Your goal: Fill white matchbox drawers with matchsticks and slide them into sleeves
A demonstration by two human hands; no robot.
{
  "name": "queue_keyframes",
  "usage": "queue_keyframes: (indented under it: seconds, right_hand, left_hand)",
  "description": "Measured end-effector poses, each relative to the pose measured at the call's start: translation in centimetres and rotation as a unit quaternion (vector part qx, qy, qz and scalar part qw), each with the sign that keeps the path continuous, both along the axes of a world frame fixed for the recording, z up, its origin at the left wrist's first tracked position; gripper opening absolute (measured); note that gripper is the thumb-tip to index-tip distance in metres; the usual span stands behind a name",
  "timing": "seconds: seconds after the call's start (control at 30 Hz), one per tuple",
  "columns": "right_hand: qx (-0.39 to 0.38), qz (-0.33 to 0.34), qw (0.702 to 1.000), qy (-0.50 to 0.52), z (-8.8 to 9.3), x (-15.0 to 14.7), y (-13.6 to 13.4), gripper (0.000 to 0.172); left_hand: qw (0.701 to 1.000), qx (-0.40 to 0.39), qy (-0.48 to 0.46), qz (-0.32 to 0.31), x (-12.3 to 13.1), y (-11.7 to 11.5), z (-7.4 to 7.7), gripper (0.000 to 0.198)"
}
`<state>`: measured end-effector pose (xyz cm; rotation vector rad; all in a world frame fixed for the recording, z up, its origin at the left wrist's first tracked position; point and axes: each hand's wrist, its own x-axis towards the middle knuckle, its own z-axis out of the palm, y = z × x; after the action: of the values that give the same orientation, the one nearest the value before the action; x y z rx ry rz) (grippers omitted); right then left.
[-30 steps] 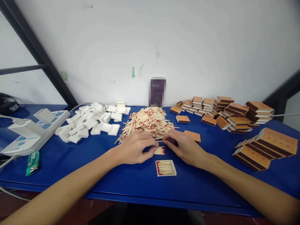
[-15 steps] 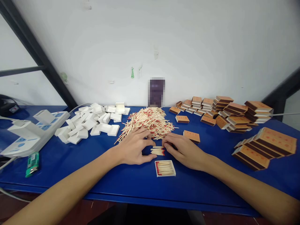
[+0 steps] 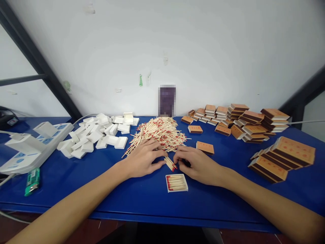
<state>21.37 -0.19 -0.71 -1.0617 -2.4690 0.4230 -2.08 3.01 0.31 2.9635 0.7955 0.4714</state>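
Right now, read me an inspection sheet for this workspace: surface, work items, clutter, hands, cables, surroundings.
Surface: blue tabletop.
Work items: small matchstick bundle at centre; matchstick-filled tray nearer; matchstick pile behind; white matchbox trays left, orange matchbox covers right.
Clutter: power strip with adapter, green item, both far left.
Left hand: thumb and fingers at the bundle; contact unclear.
Right hand: beside the red match heads; grip unclear.
Cables: white cable by the power strip; another far right.
Surroundings: pale wall; black metal frame; pixelated purple rectangle.

Soft light covers the wall [image 3: 203, 51], a purple patch [image 3: 167, 101] is pixelated, edges look stretched.
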Motion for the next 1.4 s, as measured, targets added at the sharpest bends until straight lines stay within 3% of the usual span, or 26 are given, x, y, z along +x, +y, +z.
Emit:
queue_keyframes:
  seconds: [0.4, 0.63, 0.77, 1.03, 1.4]
  right_hand:
    - [-0.028, 0.055, 0.998, 0.031, 0.2, -0.2, -0.1, 0.021]
    - [-0.021, -0.005, 0.998, 0.056, 0.1, -0.4, 0.1, 0.013]
    - [-0.024, 0.013, 0.999, 0.046, 0.2, -0.1, 0.2, 0.023]
    - [-0.051, 0.036, 0.998, 0.016, 0.3, 0.3, 0.4, 0.018]
    - [-0.037, -0.009, 0.999, 0.020, 0.2, -0.3, 0.2, 0.011]
  left_hand:
    - [1.000, 0.006, 0.004, -0.008, 0.3, 0.2, -0.1, 0.024]
    - [1.000, 0.011, -0.024, 0.013, 0.6, 0.3, -0.4, 0.039]
    - [0.999, 0.027, -0.031, 0.022, 0.6, 0.3, -0.6, 0.032]
    - [0.998, 0.023, -0.053, 0.008, 0.5, 0.1, -0.3, 0.018]
    - [0.999, -0.033, 0.009, 0.018, 0.6, -0.5, 0.5, 0.033]
